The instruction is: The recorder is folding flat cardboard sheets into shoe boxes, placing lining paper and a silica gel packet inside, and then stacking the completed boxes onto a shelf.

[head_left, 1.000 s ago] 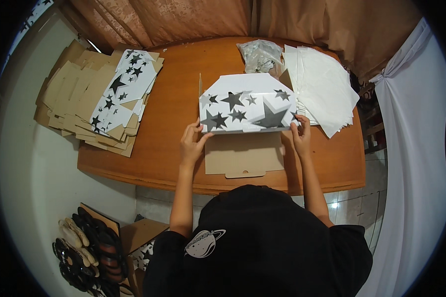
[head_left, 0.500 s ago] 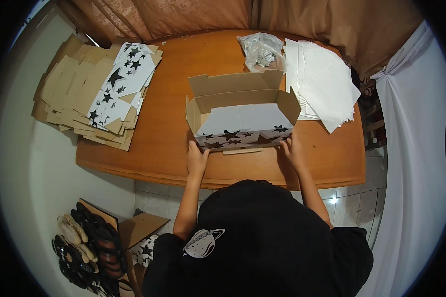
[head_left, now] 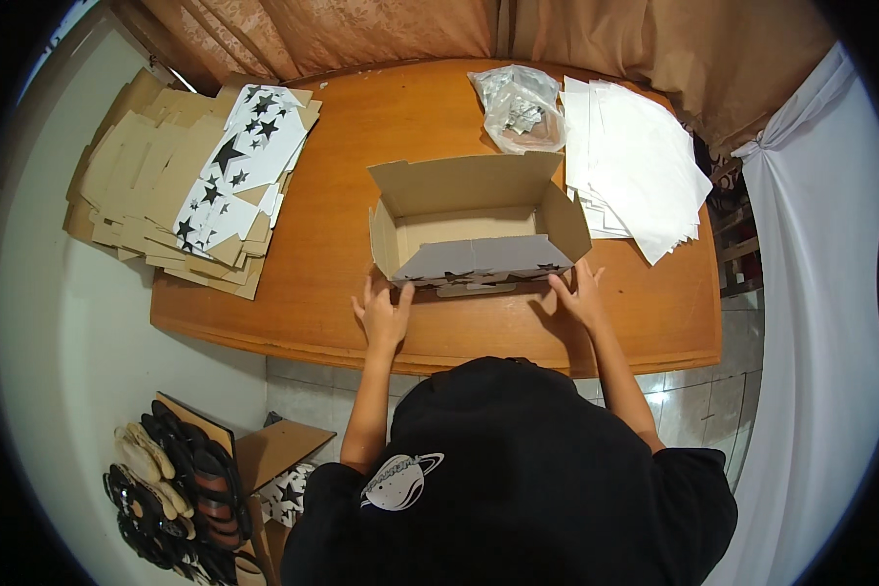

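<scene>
"Head view: what do we find at the left?"

"Flattened cardboard (head_left: 132, 176) lies stacked on the table (head_left: 361, 127), with a white star-printed sheet of card (head_left: 227, 166) on top. Below, shoes (head_left: 181, 479) lie bunched beside an open carton (head_left: 283, 449); something star-printed shows there, though we can't tell whether it is inside."

"And our hands?"

"Our left hand (head_left: 385, 319) has its fingers spread at the near left corner of the box (head_left: 474, 190). It isn't closed on anything, and we can't tell whether the fingertips touch."

"Where does that box stand?"

"Mid-table, between our hands, mouth up. Inside we see only bare brown cardboard, with the white front flap (head_left: 479, 256) slanting. We judge the step to be shaping and squaring the box; the next move calls for steady walls and flaps brought into line."

"Further right?"

"A clear plastic bag (head_left: 525, 107) of small pale things, too blurred to name. Then our right hand (head_left: 582, 298), loosely open at the near right corner, and white paper sheets (head_left: 635, 166) in a loose pile."
</scene>
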### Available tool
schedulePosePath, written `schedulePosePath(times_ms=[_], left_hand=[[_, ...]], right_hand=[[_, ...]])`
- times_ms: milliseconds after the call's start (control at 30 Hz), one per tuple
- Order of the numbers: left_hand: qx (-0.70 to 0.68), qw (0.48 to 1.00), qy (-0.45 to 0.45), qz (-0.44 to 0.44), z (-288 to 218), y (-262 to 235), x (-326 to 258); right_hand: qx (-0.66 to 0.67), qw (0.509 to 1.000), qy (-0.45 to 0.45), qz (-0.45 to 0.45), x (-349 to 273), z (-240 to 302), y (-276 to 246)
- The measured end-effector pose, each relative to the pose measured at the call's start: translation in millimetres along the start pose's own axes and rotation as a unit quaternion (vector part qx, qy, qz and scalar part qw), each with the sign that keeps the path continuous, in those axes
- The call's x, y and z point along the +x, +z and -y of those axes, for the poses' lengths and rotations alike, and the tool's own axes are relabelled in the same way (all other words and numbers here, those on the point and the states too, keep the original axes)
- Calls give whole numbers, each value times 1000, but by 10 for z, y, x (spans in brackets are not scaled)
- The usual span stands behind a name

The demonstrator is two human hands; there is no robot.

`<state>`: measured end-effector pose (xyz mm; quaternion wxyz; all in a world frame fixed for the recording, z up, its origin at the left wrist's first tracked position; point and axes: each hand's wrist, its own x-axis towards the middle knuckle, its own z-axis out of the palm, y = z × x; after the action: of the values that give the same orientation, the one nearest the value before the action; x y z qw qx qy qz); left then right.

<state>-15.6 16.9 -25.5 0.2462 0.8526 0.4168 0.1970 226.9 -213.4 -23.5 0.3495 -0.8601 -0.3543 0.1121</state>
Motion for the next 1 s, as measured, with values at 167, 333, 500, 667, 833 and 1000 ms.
schedulePosePath(times_ms=[167,333,500,667,833,1000], left_hand=[[-2,981,-136,137,-115,-223,238],[25,963,-178,202,-307,-422,408],[-258,916,-96,291,137,-311,376],[-90,959,-71,258,93,-330,310],[-90,993,56,-45,-160,-261,163],[-19,937,266,-224,-12,-80,127]], right_hand=[[43,990,86,104,140,31,-228],[21,977,167,133,212,269,-347],[175,954,105,220,203,-46,-398],[187,956,70,213,164,75,-446],[240,954,55,174,170,9,-343],[221,956,66,181,178,-20,-315]])
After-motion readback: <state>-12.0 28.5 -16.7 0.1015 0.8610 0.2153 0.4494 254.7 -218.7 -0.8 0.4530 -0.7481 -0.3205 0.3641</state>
